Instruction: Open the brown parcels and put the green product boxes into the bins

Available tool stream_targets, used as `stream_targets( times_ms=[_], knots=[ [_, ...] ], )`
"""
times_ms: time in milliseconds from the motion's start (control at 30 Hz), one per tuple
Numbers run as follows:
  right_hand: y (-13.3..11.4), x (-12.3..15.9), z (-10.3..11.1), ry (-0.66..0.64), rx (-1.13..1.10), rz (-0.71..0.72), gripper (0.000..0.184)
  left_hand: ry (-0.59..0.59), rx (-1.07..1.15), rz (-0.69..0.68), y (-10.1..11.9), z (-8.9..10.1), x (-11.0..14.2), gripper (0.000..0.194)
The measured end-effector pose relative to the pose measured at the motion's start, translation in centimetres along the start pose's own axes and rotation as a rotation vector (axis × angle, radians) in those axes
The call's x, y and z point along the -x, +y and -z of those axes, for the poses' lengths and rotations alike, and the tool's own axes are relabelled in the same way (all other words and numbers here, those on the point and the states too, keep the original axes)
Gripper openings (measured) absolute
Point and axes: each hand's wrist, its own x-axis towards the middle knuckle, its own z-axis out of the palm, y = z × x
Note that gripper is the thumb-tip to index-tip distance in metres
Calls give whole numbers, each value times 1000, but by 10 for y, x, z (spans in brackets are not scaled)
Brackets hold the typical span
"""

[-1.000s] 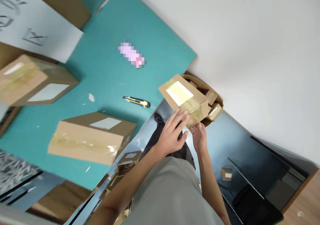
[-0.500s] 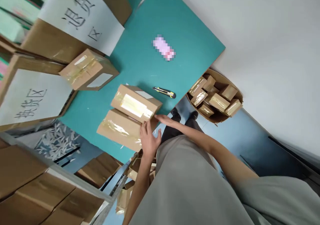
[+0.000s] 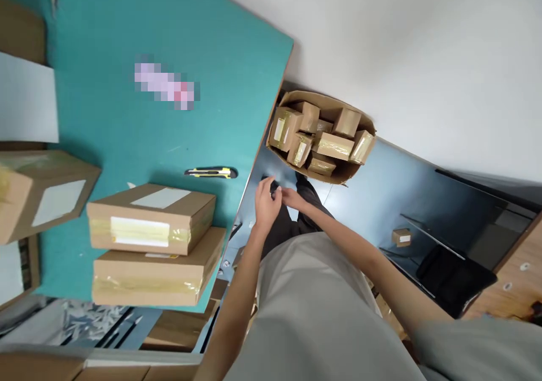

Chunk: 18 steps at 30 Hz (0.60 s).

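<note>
- On the table (image 3: 228, 110), eight o'clock: two boxes (image 3: 146, 282); left hand (image 3: 266, 207) and right hand (image 3: 293, 198) have just come off, so I judge both set down.
- Centre: fingers (image 3: 264, 185) half curled; I can't tell if they hold anything.
- Nine o'clock: one knife (image 3: 212, 173), one more box (image 3: 53, 195).
- Two o'clock: one carton (image 3: 328, 103), eight small boxes (image 3: 334, 145) showing.

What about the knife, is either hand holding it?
No, the knife lies on the green table, apart from both the left hand and the right hand.
</note>
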Motion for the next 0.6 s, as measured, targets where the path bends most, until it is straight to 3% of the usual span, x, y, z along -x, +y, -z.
stream_targets(
  times_ms=[100,200,333,433,600],
  knots=[
    [33,0,60,184,-15,-93,20,-135,-8,111,-14,-54,-61,59],
    [76,4,85,276,-213,-208,29,-209,-48,261,-39,-100,-123,79],
    [136,12,80,263,-350,-306,50,-207,-50,301,-79,-147,-204,97],
    [173,18,70,134,-548,-405,67,-166,-57,293,-109,-173,-262,118],
    [203,16,66,24,-753,-431,73,-123,-66,274,-147,-210,-355,156]
  ],
)
